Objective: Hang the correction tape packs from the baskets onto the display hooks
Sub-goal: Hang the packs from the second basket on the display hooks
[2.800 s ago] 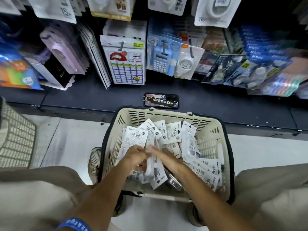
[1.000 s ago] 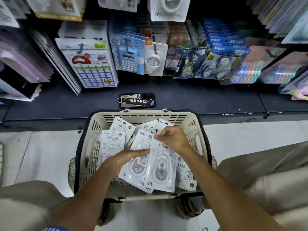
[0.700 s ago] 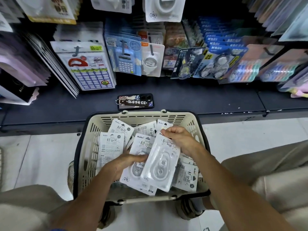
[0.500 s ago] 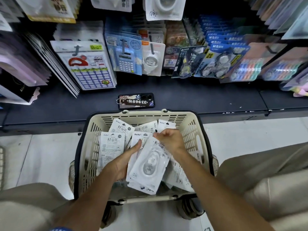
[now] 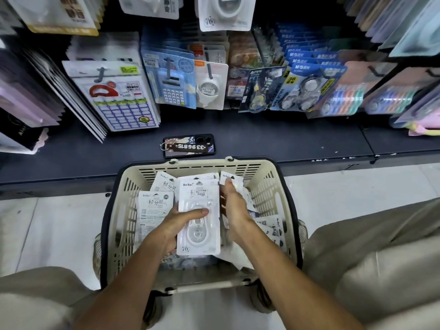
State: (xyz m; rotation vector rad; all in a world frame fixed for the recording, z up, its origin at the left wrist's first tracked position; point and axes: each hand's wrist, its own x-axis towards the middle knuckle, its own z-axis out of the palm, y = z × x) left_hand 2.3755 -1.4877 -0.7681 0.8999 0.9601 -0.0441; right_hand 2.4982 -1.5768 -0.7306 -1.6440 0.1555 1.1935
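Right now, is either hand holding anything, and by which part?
The left hand grips a stack of correction tape packs at its left edge, thumb across the front. The right hand is flat against the stack's right side, gripping nothing.

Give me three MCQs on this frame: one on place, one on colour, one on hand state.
1. Where does the black smartphone with the number tag lie?
A. in the basket
B. on the dark shelf ledge behind the basket
C. on the floor

2. What colour is the slotted plastic shopping basket?
A. cream
B. red
C. green

3. What is the left hand doing?
A. hanging idle
B. gripping the basket rim
C. holding a stack of white correction tape packs

Answers:
1 B: the phone rests flat on the dark shelf ledge, just past the basket's far rim.
2 A: its walls are cream with a dark rim.
3 C: the thumb lies across the front pack, the stack upright over the basket.
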